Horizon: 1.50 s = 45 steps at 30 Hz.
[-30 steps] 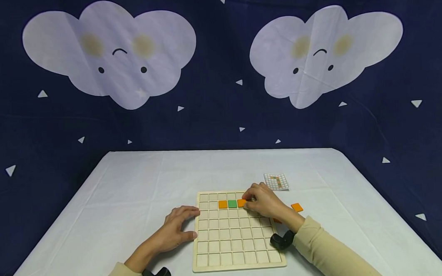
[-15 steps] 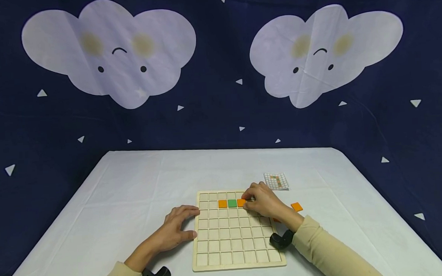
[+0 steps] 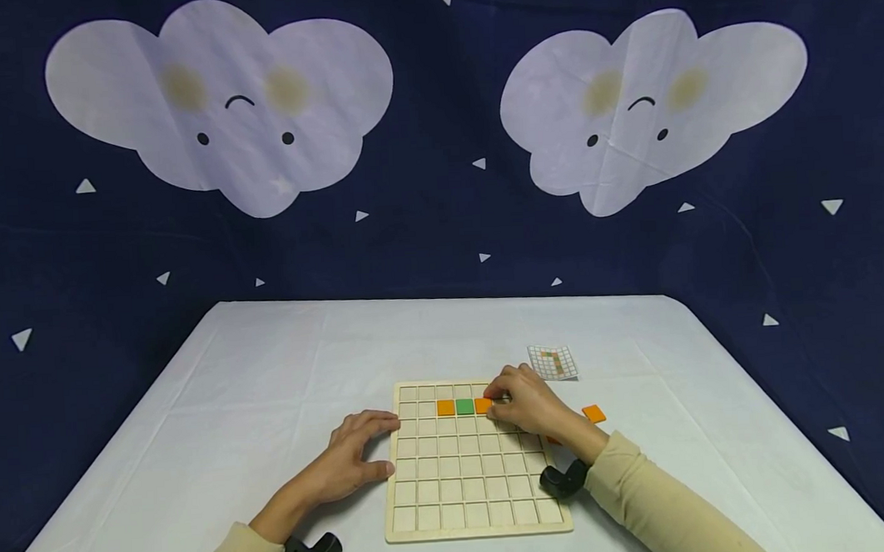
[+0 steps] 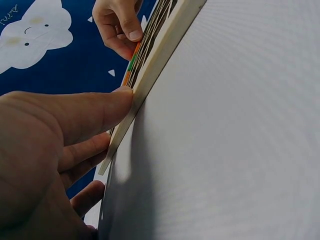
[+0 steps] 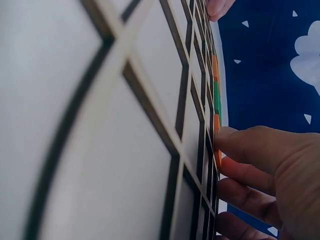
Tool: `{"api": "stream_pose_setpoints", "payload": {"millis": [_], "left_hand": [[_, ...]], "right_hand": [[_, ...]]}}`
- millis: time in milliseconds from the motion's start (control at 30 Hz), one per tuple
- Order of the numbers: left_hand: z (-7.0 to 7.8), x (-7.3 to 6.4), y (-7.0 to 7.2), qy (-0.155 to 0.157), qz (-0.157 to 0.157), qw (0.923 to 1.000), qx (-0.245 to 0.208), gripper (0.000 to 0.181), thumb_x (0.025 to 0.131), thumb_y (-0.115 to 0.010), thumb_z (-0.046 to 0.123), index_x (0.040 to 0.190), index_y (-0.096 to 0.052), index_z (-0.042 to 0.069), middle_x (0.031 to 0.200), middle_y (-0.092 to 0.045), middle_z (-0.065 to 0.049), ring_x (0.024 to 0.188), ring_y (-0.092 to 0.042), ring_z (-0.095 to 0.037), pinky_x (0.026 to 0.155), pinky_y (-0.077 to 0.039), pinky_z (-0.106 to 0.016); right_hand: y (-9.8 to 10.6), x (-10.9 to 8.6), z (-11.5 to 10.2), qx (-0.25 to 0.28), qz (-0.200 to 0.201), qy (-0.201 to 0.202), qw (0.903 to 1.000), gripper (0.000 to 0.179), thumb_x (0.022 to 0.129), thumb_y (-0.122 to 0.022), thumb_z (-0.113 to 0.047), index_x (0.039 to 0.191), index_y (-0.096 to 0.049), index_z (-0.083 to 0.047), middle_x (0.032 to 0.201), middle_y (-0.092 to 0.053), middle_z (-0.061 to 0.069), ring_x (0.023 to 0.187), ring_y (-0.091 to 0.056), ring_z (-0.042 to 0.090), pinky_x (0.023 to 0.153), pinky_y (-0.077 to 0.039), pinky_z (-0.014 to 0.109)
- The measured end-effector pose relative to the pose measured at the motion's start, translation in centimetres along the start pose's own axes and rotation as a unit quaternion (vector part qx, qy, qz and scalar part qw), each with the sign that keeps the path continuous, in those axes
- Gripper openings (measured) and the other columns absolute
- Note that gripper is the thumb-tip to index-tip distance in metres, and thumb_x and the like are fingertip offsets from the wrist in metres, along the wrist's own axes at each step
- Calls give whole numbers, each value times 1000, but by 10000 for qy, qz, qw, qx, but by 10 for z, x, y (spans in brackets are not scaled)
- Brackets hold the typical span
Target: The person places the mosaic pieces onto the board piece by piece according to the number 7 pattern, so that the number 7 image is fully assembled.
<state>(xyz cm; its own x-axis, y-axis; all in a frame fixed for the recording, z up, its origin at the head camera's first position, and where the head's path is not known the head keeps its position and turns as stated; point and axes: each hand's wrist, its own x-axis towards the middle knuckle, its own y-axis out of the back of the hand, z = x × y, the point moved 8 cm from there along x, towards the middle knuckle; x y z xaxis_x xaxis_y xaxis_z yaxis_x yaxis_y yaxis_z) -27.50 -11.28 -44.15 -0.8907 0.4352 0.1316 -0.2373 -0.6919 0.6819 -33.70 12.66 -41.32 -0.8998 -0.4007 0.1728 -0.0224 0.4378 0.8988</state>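
Note:
A pale wooden grid board [image 3: 465, 535] lies on the white table. In one of its far rows sit an orange tile [image 3: 445, 407], a green tile [image 3: 465, 406] and another orange tile [image 3: 482, 406]. My right hand [image 3: 527, 401] is over that row, its thumb and fingers pinching an orange tile [image 5: 218, 159] at the right end; the hand partly hides it, and I cannot tell whether it is a separate tile. My left hand [image 3: 350, 457] rests at the board's left edge, with thumb and fingers spread and their tips touching the rim [image 4: 150, 75].
A small card [image 3: 553, 363] printed with a coloured grid pattern lies beyond the board's far right corner. One loose orange tile [image 3: 593, 414] is right of the board; another orange piece [image 3: 554, 440] shows partly under the right wrist. A dark blue cloud-patterned cloth [image 3: 440, 243] hangs behind the table.

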Motion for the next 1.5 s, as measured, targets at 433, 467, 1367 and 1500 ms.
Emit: {"api": "stream_pose_setpoints", "payload": {"millis": [433, 467, 1367, 1500], "left_hand": [[0, 0, 0, 28, 9, 10000, 24, 54, 77, -74, 18, 128, -56, 7, 137, -48, -6, 131, -34, -32, 106, -16, -60], [0, 0, 0, 23, 9, 10000, 14, 54, 78, -74, 18, 128, -56, 7, 137, -48, -6, 131, -34, -32, 106, -15, -60], [2, -2, 2, -30, 5, 10000, -2, 54, 79, -74, 20, 127, -56, 6, 137, -48, -6, 130, -34, -31, 105, -16, -59], [2, -2, 1, -21, 9, 10000, -18, 54, 78, -74, 19, 127, -56, 6, 137, -48, -6, 130, -34, -32, 105, -16, -59]], "right_hand": [[8, -3, -2, 229, -5, -230, 9995, 25, 78, -75, -25, 101, -72, -15, 92, -60, -6, 84, -44, 11, 74, -39, 28], [9, -3, -1, 254, 0, -271, 9993, 25, 78, -75, -25, 101, -72, -15, 92, -60, -6, 85, -45, 11, 74, -40, 29], [42, -35, 10, 452, 374, -334, 9977, 26, 80, -73, -24, 103, -70, -13, 99, -62, -4, 101, -55, 22, 107, -33, 54], [45, -42, 14, 317, 497, -321, 9977, 25, 79, -74, -25, 101, -71, -15, 97, -61, -6, 99, -53, 18, 87, -45, 42]]}}
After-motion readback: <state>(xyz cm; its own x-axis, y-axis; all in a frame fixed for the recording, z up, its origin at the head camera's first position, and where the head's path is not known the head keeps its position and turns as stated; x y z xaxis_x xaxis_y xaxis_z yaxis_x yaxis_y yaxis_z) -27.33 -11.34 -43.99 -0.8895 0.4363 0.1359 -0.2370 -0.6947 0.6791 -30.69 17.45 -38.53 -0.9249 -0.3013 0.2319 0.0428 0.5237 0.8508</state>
